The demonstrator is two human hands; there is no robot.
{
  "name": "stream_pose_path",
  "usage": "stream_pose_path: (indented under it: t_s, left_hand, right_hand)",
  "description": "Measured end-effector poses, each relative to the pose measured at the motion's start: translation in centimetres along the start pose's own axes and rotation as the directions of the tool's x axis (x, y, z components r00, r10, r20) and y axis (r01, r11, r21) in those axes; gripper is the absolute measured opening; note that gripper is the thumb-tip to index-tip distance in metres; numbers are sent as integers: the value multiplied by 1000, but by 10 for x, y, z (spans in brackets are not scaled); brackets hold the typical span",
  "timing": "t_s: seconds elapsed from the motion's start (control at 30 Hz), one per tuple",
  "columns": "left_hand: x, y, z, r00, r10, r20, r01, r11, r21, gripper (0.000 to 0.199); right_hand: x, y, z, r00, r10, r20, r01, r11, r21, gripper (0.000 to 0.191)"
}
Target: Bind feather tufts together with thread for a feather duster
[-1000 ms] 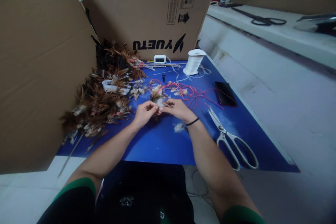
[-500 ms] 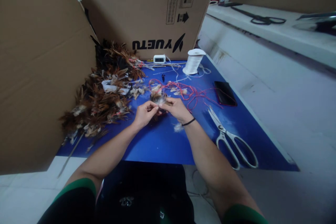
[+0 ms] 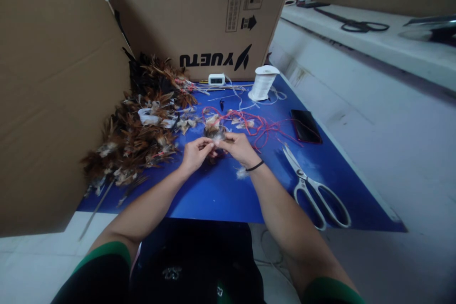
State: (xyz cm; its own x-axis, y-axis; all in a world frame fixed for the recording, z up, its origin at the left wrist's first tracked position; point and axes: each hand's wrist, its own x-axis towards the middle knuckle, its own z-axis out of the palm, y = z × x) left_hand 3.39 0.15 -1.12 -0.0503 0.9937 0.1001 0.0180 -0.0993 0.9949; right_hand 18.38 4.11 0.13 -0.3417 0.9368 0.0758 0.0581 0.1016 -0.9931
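The biggest thing before us is the cardboard box (image 3: 156,14), its YUETU print upside down, standing beyond the feather bundle (image 3: 214,132) that we take as our landmark. Under the bundle spreads our blue tabletop (image 3: 213,199). Left of the bundle, we see a large heap of brown feathers (image 3: 135,137), mixed with pale tufts and bits of pink string. Our silver scissors (image 3: 302,178) lie to its right and nearer to us, blades slightly apart. At the bundle itself, our left hand (image 3: 195,154) has thumb and forefinger pressed together on its pale near end, and our right hand (image 3: 240,148) pinches it from the other side, fingertips almost meeting. Pink string (image 3: 261,126) lies tangled beyond it and to the right. The white spool (image 3: 263,84) stands farther back on that side, and the black phone (image 3: 306,127) lies well to the right. The small white device (image 3: 216,80) with a dark display sits behind the bundle, near the box. Smallest, a white tuft (image 3: 242,173) lies nearer to us and right of the bundle.
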Motion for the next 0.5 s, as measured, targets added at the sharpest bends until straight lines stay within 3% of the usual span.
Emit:
stream_pose_path:
  t_s: [0.27,0.4,0.5]
  left_hand:
    - [-1,2,-7,986,163,27,-163,933,322,17]
    - [6,0,-13,989,135,-62,-120,971,205,20]
    - [11,-2,-16,987,98,-130,-91,994,57,21]
  right_hand:
    - [-1,-6,0,999,12,-33,-12,1000,-6,27]
    - [5,-3,-9,988,-11,-153,8,1000,-20,34]
    - [10,7,-16,970,-115,-216,71,978,-198,25]
